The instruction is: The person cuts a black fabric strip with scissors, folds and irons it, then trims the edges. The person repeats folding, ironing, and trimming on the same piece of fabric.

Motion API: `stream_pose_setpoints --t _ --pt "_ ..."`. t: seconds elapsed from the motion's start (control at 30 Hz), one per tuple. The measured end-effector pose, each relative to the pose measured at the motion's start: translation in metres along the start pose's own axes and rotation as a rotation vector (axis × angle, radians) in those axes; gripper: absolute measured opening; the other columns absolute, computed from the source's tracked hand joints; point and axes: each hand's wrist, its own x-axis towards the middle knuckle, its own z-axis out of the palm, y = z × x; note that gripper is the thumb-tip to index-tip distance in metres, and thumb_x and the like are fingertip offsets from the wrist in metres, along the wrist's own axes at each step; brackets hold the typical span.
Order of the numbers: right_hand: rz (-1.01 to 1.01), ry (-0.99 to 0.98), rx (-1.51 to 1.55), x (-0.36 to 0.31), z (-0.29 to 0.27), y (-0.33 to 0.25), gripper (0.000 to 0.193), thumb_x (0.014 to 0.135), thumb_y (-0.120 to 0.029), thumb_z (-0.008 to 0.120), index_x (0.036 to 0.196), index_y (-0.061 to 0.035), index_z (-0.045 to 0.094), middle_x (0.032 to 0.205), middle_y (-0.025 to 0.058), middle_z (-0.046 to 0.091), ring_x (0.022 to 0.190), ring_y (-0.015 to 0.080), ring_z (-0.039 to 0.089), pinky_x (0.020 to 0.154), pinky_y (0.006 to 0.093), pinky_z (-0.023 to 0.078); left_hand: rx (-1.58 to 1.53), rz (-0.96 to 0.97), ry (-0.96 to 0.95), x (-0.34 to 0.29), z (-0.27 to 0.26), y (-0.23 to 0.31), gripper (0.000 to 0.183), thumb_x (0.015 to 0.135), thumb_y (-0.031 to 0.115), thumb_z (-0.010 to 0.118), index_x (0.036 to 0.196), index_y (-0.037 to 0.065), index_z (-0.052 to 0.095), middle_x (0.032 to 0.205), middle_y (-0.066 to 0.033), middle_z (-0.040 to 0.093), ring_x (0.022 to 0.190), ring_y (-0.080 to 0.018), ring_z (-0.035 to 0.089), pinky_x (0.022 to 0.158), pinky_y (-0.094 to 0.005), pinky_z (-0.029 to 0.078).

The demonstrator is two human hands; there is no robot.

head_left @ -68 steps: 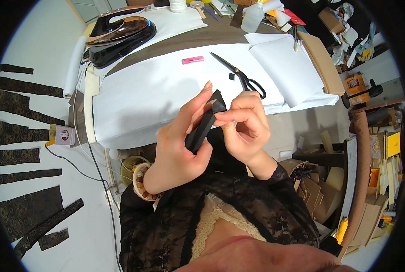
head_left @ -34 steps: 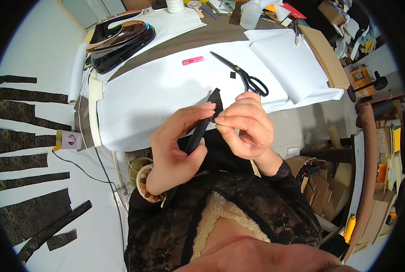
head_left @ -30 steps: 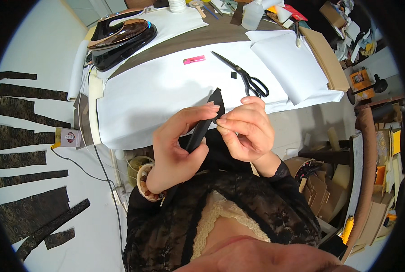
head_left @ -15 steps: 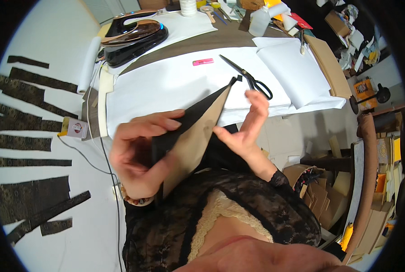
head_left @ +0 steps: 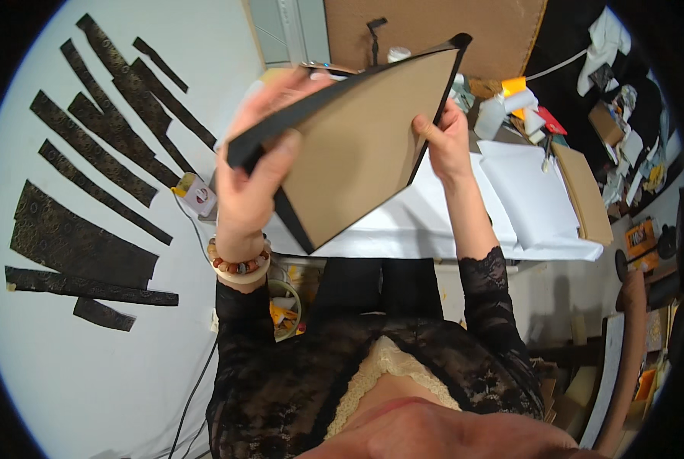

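A flat tan board (head_left: 361, 141) with black material (head_left: 296, 222) along its edges is raised in front of me, tilted with its far right corner up. My left hand (head_left: 251, 180) grips its left end, the thumb over the near face and the fingers behind, partly smeared by motion. At the right edge my right hand (head_left: 450, 138) pinches the board, thumb on the tan face and fingers behind. Beneath the board lies the white-covered table (head_left: 403, 222), partly hidden by it.
Several dark patterned strips (head_left: 101, 222) hang on the white surface at left, near a small box (head_left: 196, 195). White sheets (head_left: 522, 187) and a brown cardboard piece (head_left: 583, 191) lie on the table's right. A plastic bottle (head_left: 489, 116) stands behind among clutter.
Both hands have lifted the board up and away from my body, turning its tan face toward me. The right hand, apart before, now grips its edge. The board hides the scissors and most of the iron.
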Motion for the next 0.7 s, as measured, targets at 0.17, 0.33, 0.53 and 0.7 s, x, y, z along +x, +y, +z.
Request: stream_pose_setpoints --t 0.17,0.33,0.53,0.7 --pt "-0.165 0.253 -0.516 0.052 0.006 0.031 0.057 0.081 -0.026 0.084 0.124 -0.0019 0.055 0.119 0.0094 0.064 0.112 0.0195 0.059 0.095 0.0353 0.048 0.472 0.256 0.175 -0.012 0.014 -0.039 0.039 0.094 0.002 0.062 0.131 -0.008 0.056 0.128 -0.0198 0.064 0.115 -0.022 0.063 0.098 -0.031 0.047" --pt "0.094 0.078 -0.182 0.0 0.052 0.003 0.038 0.102 -0.034 0.053 0.089 -0.0001 0.063 0.083 0.0084 0.065 0.077 0.0139 0.06 0.074 0.0267 0.047 0.588 0.258 0.238 -0.028 0.025 -0.083 0.046 0.087 -0.006 0.058 0.133 -0.008 0.054 0.128 -0.0229 0.064 0.111 -0.0271 0.067 0.093 -0.0316 0.051" --pt "0.624 -0.311 0.117 -0.016 0.082 -0.048 0.051 0.104 -0.04 0.049 0.08 0.0016 0.068 0.058 0.0114 0.064 0.038 0.0111 0.049 0.04 0.0223 0.037 0.549 0.155 0.217 -0.031 0.036 -0.104 0.056 0.08 -0.006 0.061 0.135 -0.004 0.054 0.13 -0.0182 0.064 0.096 -0.0273 0.071 0.081 -0.0317 0.054" --pt "0.788 -0.265 0.028 -0.011 0.085 -0.049 0.04 0.098 -0.032 0.062 0.074 -0.0005 0.07 0.051 0.0076 0.061 0.034 0.0073 0.045 0.035 0.0201 0.032 0.517 0.186 0.232 -0.031 0.043 -0.119 0.063 0.075 -0.006 0.062 0.138 -0.002 0.053 0.127 -0.0176 0.065 0.09 -0.0316 0.07 0.077 -0.0355 0.056"
